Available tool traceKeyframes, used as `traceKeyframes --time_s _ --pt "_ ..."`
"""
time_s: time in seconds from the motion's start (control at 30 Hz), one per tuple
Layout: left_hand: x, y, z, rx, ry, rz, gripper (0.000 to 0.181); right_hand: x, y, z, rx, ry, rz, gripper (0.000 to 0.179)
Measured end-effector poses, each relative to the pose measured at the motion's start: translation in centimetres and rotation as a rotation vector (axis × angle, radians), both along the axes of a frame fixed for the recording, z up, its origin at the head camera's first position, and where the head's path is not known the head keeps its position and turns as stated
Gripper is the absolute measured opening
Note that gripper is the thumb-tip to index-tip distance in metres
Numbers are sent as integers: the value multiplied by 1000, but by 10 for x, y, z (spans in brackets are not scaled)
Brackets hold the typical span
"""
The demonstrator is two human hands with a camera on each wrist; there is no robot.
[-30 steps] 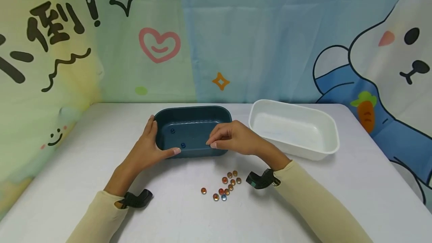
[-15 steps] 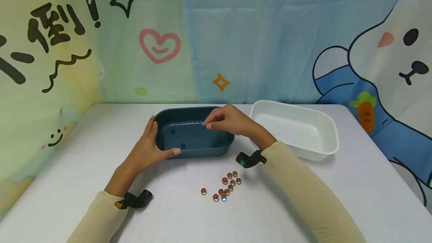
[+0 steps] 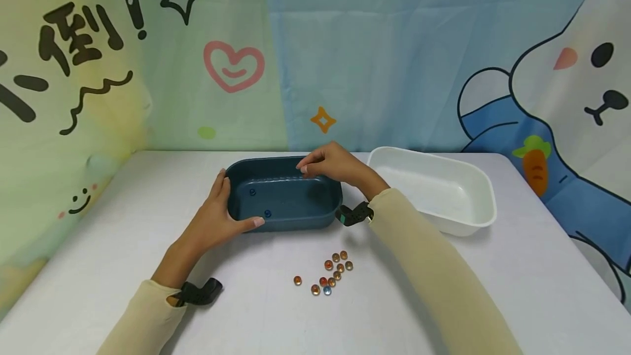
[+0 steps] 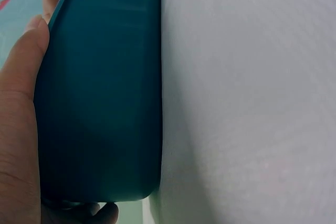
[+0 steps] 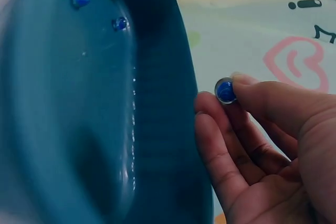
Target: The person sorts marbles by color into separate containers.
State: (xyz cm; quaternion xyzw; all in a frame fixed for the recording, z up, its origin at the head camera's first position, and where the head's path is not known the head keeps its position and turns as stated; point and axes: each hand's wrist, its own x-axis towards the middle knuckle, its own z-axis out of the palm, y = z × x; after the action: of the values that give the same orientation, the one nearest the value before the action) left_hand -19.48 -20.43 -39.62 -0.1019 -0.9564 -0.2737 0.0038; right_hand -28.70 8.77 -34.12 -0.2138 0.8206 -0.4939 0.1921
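My right hand (image 3: 336, 166) pinches a clear glass marble (image 5: 224, 91) with a blue core between thumb and fingertips. It is raised above the far rim of a dark teal plastic basin (image 3: 291, 222). Two similar blue marbles lie on the basin floor, the nearer one (image 3: 268, 213) by the front wall and the other (image 3: 252, 192) farther back. My left hand (image 3: 214, 221) grips the basin's left end, its thumb along the front and its fingers around the side. In the left wrist view, the basin's outer wall (image 4: 100, 87) hides most of those fingers.
In front of the basin lie several amber and red marbles (image 3: 340, 268) and one light blue marble (image 3: 327, 291). A white plastic basin (image 3: 455, 223) stands to the right. Behind the white table (image 3: 148, 196) hangs a printed curtain (image 3: 365, 70).
My right hand has risen from low over the teal basin's right front to above its far rim, lifting the blue marble. My left hand keeps its grip at the left end.
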Motion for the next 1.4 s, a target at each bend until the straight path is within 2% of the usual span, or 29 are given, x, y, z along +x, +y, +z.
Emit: traceKeyframes --time_s 0.27,0.43,0.63,0.97,1.4 --pt "0 1 -1 11 -4 3 127 -11 -6 -1 -54 -58 -72 26" --pt "1 -1 0 11 -4 7 127 -13 -10 1 -78 -63 -99 27" --pt "2 0 1 16 -13 9 128 -13 -9 0 -98 -59 -108 28" --pt "2 -1 0 13 -13 5 129 -15 -3 -8 -75 -70 -135 27" --pt "1 -1 1 26 -11 3 129 -12 -1 -11 -78 -45 -119 28"
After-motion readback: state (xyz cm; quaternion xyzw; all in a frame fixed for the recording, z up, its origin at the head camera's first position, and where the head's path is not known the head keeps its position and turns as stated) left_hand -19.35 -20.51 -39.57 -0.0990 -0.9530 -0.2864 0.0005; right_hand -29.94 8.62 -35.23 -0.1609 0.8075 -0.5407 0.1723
